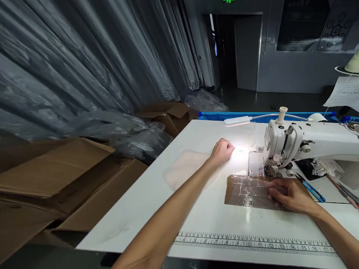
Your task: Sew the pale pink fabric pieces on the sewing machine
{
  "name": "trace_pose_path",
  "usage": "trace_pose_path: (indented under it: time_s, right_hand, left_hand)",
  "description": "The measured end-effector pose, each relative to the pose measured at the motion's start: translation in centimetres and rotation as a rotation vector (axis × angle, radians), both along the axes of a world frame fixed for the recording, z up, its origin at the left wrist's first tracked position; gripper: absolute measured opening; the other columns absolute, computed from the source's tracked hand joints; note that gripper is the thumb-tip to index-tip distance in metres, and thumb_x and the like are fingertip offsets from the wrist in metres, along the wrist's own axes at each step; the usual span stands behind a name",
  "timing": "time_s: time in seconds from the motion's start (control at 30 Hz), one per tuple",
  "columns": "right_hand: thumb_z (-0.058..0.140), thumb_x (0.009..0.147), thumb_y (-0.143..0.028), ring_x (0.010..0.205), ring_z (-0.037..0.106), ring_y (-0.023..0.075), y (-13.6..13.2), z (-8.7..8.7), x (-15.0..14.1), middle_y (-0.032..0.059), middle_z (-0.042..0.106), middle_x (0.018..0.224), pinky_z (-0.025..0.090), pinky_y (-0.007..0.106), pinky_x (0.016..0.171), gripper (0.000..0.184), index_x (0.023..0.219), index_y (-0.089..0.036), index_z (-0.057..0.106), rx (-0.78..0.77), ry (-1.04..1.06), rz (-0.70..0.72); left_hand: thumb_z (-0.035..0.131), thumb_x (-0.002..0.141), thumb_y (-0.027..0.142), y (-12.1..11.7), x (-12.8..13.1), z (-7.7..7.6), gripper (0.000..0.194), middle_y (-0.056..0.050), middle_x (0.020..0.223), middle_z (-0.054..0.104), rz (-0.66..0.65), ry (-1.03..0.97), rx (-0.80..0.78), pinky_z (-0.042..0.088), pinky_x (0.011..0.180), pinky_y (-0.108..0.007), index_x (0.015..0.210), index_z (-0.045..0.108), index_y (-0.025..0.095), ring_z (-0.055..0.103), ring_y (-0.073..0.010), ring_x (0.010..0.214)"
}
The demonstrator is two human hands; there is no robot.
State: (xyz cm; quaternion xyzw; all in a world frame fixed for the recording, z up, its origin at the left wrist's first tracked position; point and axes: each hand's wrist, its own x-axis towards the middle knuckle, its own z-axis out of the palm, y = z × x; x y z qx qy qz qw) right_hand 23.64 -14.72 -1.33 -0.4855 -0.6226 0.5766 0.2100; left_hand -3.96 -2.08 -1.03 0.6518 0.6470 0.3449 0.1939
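My left hand (222, 150) is closed at the right end of a pale sheer piece of fabric (185, 170) lying on the white table. Its fingertips are pressed together under the bright light, and what they pinch is hidden. My right hand (290, 194) rests over a shiny brown sheet (244, 190) in front of the sewing machine (291, 140). Its fingers are loosely bent, with thumb and forefinger apart and nothing seen between them. The presser foot and needle area (270, 171) is just behind the sheet.
Blue thread snips (312, 188) lie right of my right hand. A ruler strip (252, 243) runs along the front edge. A lamp (238, 121) hangs over the back. Open cardboard boxes (56, 168) and clear plastic (137, 138) stand left of the table.
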Motion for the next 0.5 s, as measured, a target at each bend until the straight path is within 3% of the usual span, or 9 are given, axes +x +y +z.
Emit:
trace_pose_path:
  time_s: [0.17,0.27,0.37,0.5]
  right_hand:
    - [0.066,0.073,-0.071,0.057,0.059,0.0135,-0.1,0.0,-0.2,0.0047,0.068,0.079,0.043,0.027,0.049,0.061,0.104,-0.018,0.065,-0.003,0.002,-0.032]
    - [0.061,0.075,-0.077,0.057,0.060,0.0134,-0.1,0.2,-0.1,0.0062,0.069,0.080,0.043,0.026,0.048,0.065,0.097,-0.017,0.067,0.029,-0.008,-0.022]
    - [0.051,0.074,-0.086,0.059,0.063,0.0151,0.3,0.1,0.3,0.0088,0.070,0.082,0.048,0.028,0.051,0.076,0.094,-0.015,0.067,0.040,0.025,-0.014]
    - [0.041,0.079,-0.088,0.063,0.068,0.0200,1.0,-0.1,1.1,0.0111,0.071,0.082,0.054,0.033,0.057,0.079,0.093,-0.014,0.067,0.003,0.083,-0.012]
  left_hand:
    - [0.056,0.085,0.024,-0.4,0.9,-0.7,0.009,-0.002,0.072,0.068,-0.032,-0.171,-0.066,0.059,0.069,-0.032,0.081,0.058,0.017,0.069,-0.0165,0.063]
    - [0.056,0.086,0.023,-0.4,1.0,-0.8,0.009,-0.002,0.074,0.070,-0.026,-0.216,-0.072,0.059,0.061,-0.028,0.090,0.058,0.016,0.068,-0.0140,0.057]
    - [0.059,0.083,0.022,-0.3,0.1,0.4,0.018,-0.006,0.093,0.073,0.033,-0.172,-0.010,0.059,0.066,-0.030,0.101,0.058,0.016,0.069,-0.0144,0.063]
    - [0.060,0.082,0.021,-1.6,-1.4,3.2,0.019,-0.009,0.115,0.069,0.092,-0.058,0.100,0.055,0.084,-0.033,0.100,0.063,0.018,0.068,-0.0181,0.085]
